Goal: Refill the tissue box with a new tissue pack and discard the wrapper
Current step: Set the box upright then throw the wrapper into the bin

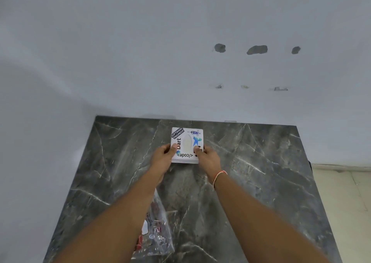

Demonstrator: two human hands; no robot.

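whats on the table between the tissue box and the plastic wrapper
In the head view, only bare marble table shows between the tissue box and the plastic wrapper; the left forearm crosses above that stretch and hides part of it.

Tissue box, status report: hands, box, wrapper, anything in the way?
Left hand and right hand both grip the tissue box, flat on the marble table. Clear wrapper lies under the left forearm. Nothing blocking.

My tabletop [251,182] looks like polished dark grey marble with pale veins. At centre frame, the tissue box [187,144] is smooth white with glossy stickers. Lower centre, the wrapper [155,234] is clear, crinkly, shiny plastic. The wall [120,52] above is matt painted plaster.
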